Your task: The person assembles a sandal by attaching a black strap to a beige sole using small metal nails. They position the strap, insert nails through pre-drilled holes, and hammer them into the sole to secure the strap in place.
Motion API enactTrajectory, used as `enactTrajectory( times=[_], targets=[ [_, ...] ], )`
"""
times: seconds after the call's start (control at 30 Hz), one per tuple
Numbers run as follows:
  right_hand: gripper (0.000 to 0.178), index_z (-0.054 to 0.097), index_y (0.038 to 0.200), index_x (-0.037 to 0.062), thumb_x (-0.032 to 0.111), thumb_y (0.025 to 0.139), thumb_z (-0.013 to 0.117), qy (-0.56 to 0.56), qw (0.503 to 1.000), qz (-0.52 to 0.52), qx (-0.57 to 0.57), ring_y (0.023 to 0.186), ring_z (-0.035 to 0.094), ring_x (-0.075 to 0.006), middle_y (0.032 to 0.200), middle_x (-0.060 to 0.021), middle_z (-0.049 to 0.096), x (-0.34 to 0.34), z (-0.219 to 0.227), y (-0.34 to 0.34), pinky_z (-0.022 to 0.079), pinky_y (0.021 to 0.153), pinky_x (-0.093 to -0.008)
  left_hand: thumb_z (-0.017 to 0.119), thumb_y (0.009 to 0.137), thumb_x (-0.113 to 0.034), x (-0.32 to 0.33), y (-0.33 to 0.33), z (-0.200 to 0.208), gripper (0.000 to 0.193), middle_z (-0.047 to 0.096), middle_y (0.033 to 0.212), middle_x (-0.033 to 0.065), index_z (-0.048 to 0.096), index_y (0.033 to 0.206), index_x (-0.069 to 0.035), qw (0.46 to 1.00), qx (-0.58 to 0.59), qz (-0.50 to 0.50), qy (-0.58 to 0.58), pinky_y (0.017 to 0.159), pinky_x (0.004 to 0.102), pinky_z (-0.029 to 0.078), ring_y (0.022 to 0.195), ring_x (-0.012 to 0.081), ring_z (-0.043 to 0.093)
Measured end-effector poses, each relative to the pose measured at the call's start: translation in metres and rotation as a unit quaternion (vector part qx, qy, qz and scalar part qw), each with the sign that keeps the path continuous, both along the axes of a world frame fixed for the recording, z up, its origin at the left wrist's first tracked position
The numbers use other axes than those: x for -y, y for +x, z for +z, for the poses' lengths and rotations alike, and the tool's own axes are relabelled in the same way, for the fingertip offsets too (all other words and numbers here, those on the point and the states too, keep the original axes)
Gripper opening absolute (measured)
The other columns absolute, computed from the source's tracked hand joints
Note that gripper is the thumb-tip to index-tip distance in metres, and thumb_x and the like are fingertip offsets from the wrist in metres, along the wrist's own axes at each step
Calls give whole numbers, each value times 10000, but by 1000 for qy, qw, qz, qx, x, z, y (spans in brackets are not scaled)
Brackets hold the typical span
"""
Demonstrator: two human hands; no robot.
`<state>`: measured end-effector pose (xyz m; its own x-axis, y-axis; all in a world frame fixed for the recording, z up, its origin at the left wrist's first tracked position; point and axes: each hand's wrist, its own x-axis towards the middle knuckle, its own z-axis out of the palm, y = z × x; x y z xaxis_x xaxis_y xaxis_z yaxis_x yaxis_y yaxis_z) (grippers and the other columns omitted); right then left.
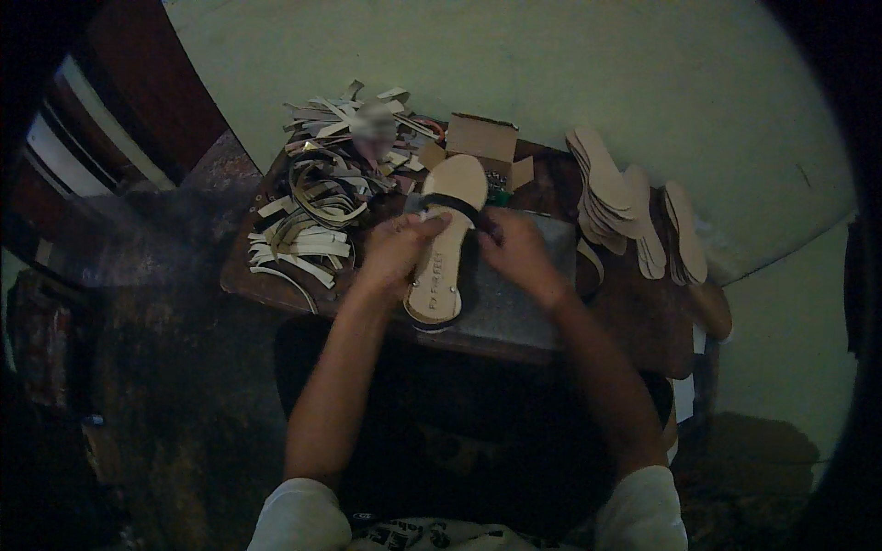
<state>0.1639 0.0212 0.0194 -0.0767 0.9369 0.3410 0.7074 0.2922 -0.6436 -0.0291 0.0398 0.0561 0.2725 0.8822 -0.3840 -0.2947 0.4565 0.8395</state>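
A tan sandal sole (455, 174) with a dark edge is held tilted over the near part of the table. Across its upper part runs a black strap (452, 204). My left hand (397, 246) grips the sole at its narrow middle, the thumb on top and the fingers partly hidden beneath. Closed at the sole's right edge, my right hand (516, 243) pinches the strap's right end, though its fingertips are in shadow. Small shiny studs show on both sides of the sole's near end. Under the sandal lies a grey slab (514, 308).
Strips of cut material (303, 248) are heaped on the left of the wooden table (643, 321). An open cardboard box (482, 135) with small metal pieces stands behind the sandal. Stacks of tan soles (606, 188) lie at the right, near a pale wall (551, 55).
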Motion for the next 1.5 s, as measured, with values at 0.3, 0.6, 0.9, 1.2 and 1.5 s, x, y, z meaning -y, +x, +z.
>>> enactTrajectory(
  times=[0.3,0.6,0.9,1.2,1.5],
  targets=[
    [102,693,946,-16,32,859,674,-108,951,-90,-276,712,665,-115,795,-87,701,79,40,40,548,640,-269,744,846,-177,22,33,-27,204,634,770,32,593,878,-45,993,-46,-69,83,521,252,455,606,82,573],
    [140,716,949,-15,15,813,704,-124,944,-64,-298,716,661,-134,824,-91,719,84,58,49,525,694,-265,700,866,-118,33,41,-33,161,602,777,4,551,871,-57,975,-56,-152,153,575,236,444,654,56,540],
    [123,720,879,46,14,764,747,-1,975,-3,-223,856,614,-164,892,-54,636,85,53,44,497,814,-296,663,879,-31,39,37,-22,223,570,878,-7,452,920,-91,950,33,-167,262,602,215,442,750,27,537],
    [141,649,997,-22,-34,858,667,-46,919,15,-392,935,646,-159,1029,-94,642,90,52,31,532,843,-303,683,885,-77,40,32,-18,214,593,923,-8,475,934,-83,944,31,-135,300,651,226,467,775,38,557],
    [125,661,967,-38,-75,848,650,5,926,30,-377,958,638,-170,997,-102,629,87,49,30,534,844,-289,727,865,-147,37,25,-8,204,615,880,-6,546,922,-71,934,-63,-151,319,695,247,456,805,55,570]
  ],
)
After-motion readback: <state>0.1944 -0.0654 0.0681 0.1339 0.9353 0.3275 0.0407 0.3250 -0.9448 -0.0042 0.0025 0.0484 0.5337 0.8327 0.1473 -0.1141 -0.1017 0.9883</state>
